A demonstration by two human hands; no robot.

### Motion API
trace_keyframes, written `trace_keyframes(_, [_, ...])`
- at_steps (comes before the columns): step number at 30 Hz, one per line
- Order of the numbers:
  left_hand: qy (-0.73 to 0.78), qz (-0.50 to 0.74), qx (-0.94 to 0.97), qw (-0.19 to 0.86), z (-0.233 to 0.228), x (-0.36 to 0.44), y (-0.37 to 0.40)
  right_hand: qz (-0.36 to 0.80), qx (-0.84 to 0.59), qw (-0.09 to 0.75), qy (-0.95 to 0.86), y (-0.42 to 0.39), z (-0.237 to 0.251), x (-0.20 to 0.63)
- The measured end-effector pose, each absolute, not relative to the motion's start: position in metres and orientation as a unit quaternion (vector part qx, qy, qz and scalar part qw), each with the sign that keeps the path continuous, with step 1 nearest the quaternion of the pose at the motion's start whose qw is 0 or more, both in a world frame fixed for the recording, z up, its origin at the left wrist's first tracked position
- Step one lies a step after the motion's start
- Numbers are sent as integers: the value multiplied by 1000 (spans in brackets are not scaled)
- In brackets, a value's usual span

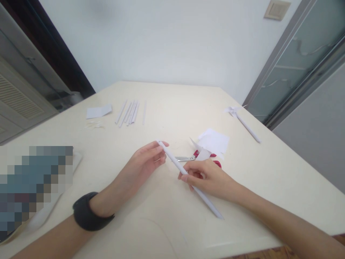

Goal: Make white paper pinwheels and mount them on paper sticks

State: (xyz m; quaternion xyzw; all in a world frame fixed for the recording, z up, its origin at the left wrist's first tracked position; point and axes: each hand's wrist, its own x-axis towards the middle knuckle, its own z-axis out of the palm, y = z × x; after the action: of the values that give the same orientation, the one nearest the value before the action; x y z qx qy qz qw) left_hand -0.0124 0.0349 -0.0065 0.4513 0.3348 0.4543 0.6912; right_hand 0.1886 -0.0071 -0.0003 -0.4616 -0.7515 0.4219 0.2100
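Observation:
A long white rolled paper tube [175, 163] lies slantwise just above the cream table [167, 230], held by both hands. My left hand [142, 165] pinches its far end between the fingertips; a black band sits on that wrist. My right hand [207, 178] grips the tube near its middle, and the lower end sticks out past it toward the table's front edge. Right behind my right hand lie red-handled scissors [188, 158], partly hidden by it.
White paper sheets [214, 142] lie behind the scissors. Several thin paper tubes [130, 112] and a small paper piece [98, 111] sit at the far left. A paper pinwheel on a stick [244, 122] lies at the far right. A blurred-out object [35, 187] rests at the left edge.

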Motion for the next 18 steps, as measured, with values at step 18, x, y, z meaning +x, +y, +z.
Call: trace_keyframes(18, [290, 593, 402, 635, -1, -21, 42, 421, -427, 173, -781, -10, 15, 196])
